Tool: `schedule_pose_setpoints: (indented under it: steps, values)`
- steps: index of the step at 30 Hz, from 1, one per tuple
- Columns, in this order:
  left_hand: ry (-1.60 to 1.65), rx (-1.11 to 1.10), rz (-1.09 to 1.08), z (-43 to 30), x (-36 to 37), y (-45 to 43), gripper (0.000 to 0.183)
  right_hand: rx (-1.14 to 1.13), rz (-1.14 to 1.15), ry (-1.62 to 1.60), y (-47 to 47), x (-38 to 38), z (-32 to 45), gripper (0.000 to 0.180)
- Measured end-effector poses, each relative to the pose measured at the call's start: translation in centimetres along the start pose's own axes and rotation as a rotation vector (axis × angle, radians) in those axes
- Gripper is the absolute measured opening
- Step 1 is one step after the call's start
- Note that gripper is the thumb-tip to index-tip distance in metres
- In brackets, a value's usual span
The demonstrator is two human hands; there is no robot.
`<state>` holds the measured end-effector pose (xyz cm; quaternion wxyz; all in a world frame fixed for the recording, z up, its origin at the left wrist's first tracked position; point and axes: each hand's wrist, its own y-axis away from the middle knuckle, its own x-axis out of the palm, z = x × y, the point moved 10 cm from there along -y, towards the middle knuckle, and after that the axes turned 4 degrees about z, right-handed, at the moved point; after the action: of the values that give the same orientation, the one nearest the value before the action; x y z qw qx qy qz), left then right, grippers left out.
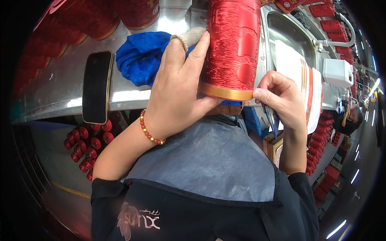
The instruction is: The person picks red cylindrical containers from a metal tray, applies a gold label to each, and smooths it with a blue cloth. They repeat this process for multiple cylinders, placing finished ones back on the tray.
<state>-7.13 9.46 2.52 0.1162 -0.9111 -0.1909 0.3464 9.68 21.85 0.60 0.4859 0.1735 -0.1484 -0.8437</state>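
A red embossed cylinder (pixel 233 48) with a gold band (pixel 227 92) round its near end lies before me, over the edge of a metal counter. My left hand (pixel 181 72) rests along its left side, thumb under the gold band, one finger in a knitted cover (pixel 191 36). The fingertips of my right hand (pixel 279 96) pinch at the band's right end. A thin, dark, pointed item (pixel 271 120) hangs below that palm, seemingly held by the curled fingers; its kind is unclear. A blue cloth (pixel 141 58) lies crumpled left of my left hand.
A phone (pixel 97 87) lies at the counter's left edge. Large red containers (pixel 137 12) stand behind. At right are a sink (pixel 289 27), white printed sheets (pixel 301 81) and a white plastic jug (pixel 337 72). Red spools (pixel 90 144) sit below left. Another person (pixel 348 122) is far right.
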Motion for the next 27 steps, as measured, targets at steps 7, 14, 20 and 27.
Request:
schedule_pose_setpoints:
  steps: [7, 14, 20, 27]
  values:
    - [0.099, 0.019, -0.027, -0.6, 0.3, 0.2, 0.113, 0.031, 0.092, -0.228, -1.6, -0.1, -3.6, 0.017]
    - [0.167, -0.013, 0.006, 0.9, 0.7, 1.7, 0.112, 0.042, 0.052, -0.157, -1.6, -0.8, -4.6, 0.015]
    - [-0.232, 0.484, -0.273, -6.9, 0.4, 6.0, 0.031, 0.074, 0.036, -0.16, -1.7, -1.2, -5.2, 0.014]
    - [-0.358, 0.475, -0.195, -7.7, 1.1, 5.9, 0.026, 0.087, 0.0, -0.119, -1.5, -1.7, -6.1, 0.014]
